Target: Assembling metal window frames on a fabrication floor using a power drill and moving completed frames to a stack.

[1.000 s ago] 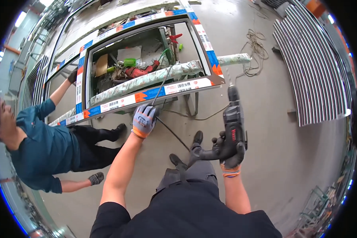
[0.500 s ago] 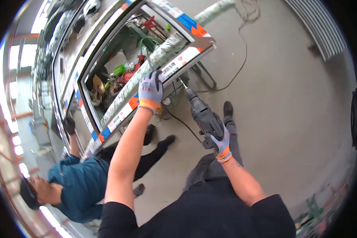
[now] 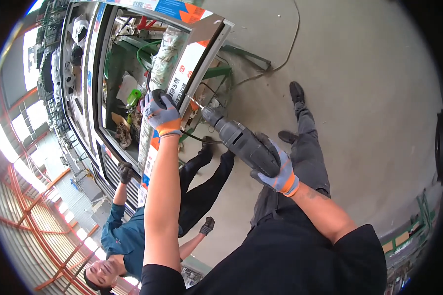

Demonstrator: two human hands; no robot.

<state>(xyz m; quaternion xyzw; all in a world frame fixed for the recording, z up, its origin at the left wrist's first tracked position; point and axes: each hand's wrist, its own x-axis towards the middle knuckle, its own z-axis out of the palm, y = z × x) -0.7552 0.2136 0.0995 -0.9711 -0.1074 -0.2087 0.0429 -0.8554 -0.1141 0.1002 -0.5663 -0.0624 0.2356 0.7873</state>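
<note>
My right hand (image 3: 281,169), in a grey glove with an orange cuff, is wrapped round the grip of a dark power drill (image 3: 243,145). The drill's thin bit points up and left, its tip at the outer side of a metal window frame (image 3: 198,58); I cannot tell whether it touches. Printed white, blue and orange protective film covers the frame. My left hand (image 3: 161,113), gloved alike, grips the frame's near bar just left of the bit, its fingers curled over the bar.
A co-worker in a teal shirt (image 3: 120,241) stands at the left, one dark-gloved hand (image 3: 125,172) at the frame. Beneath the frame are a green stand (image 3: 216,72), a wrapped roll (image 3: 165,59) and assorted tools. A cable (image 3: 293,42) lies on the floor.
The view has shifted and turned, and the frame now appears nearer. The drill has come closer to my left hand, its bit still at the frame's side. The co-worker now faces this way.
</note>
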